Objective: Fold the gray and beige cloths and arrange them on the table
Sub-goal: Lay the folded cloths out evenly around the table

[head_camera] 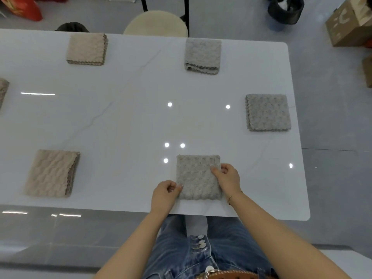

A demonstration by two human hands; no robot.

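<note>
White glossy table (128,121) carries folded cloths spaced apart: two beige (87,49) (52,173) on the left, two gray (203,56) (268,112) toward the far right. Near the front edge lies a folded gray cloth (198,177); left hand (166,195) pinches its left edge, right hand (228,178) grips its right edge.

Both bare forearms reach forward, the left hand (165,191) with fingers curled and thumb pinching inward, the right hand (227,176) likewise curled, a thin bracelet at its wrist.
</note>
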